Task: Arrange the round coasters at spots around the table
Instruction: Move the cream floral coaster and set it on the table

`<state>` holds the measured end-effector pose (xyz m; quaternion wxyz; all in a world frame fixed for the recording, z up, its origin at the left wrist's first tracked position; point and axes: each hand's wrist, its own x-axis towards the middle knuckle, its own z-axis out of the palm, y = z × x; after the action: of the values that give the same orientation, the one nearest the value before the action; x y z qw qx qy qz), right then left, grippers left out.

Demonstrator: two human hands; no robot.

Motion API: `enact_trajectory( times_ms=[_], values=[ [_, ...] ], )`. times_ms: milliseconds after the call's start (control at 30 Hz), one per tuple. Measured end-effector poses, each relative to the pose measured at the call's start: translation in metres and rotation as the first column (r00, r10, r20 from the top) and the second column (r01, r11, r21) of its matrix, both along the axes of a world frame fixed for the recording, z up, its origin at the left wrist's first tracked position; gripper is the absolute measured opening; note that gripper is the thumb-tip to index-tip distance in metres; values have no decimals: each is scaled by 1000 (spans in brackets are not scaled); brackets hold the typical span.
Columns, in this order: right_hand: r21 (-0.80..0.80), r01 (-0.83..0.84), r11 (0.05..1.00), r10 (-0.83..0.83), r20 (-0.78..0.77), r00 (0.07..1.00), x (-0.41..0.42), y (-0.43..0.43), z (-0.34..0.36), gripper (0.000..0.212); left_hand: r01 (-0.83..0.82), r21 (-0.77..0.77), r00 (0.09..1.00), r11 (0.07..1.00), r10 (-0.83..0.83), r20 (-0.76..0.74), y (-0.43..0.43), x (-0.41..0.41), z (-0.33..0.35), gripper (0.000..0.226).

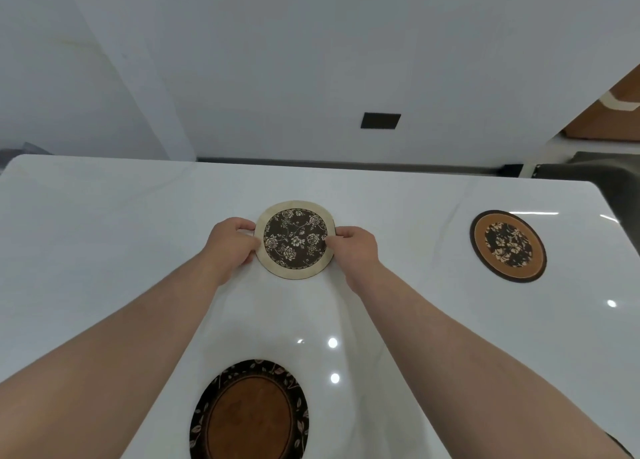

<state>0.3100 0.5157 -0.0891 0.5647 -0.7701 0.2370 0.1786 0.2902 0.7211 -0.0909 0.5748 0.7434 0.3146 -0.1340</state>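
Dark-rimmed coaster (pixel 249 413) near edge, orange coaster (pixel 508 246) off right, both hands, left (pixel 231 242) and right (pixel 353 249), pinching cream-rimmed coaster (pixel 295 240) mid white counter (pixel 104 233); best set flat, well apart from others, release evenly.

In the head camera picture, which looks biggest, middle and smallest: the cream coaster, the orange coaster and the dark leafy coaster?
1. Dark leafy coaster, biggest, but it lies closest to the camera.
2. Cream coaster and orange coaster look about alike; I can't rank them.
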Motion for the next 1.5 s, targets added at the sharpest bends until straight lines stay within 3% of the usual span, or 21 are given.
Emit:
enact_trajectory(
  times_ms=[267, 500, 667, 800, 933, 1100, 1333, 1500],
  values=[
    [-58, 67, 996, -67, 6, 998, -1, -18, -5, 23, 114, 94, 992, 989, -118, 36, -13, -8, -2, 29],
    [-76, 92, 993, -90, 25, 996, 1, -39, -5, 23, 24, -25, 997, 999, -22, 74, -34, -9, -11, 41],
    [-101, 46, 994, -46, 5, 999, 4, -47, -12, 22, 57, -42, 994, 997, -53, 92, -35, -9, -10, 38],
    [-127, -75, 989, 81, 37, 996, 6, -53, -16, 25, 131, 13, 982, 991, -131, 132, -33, -12, -11, 37],
    [-23, -153, 988, 154, 39, 987, 9, -63, -13, 25, 117, -2, 981, 993, -115, 155, -31, -15, -11, 35],
    [-20, -105, 994, 105, 13, 994, 15, -56, -16, 27, 91, 20, 984, 996, -93, 153, -25, -10, -12, 32],
    [-27, -88, 996, 88, -6, 996, 17, -52, -18, 25, -26, -31, 999, 999, 26, 23, -34, 9, -10, 25],
    [9, -76, 997, 76, 29, 997, 19, -45, -12, 24, -98, 63, 991, 993, 91, 95, -31, 11, -15, 23]
  ],
)
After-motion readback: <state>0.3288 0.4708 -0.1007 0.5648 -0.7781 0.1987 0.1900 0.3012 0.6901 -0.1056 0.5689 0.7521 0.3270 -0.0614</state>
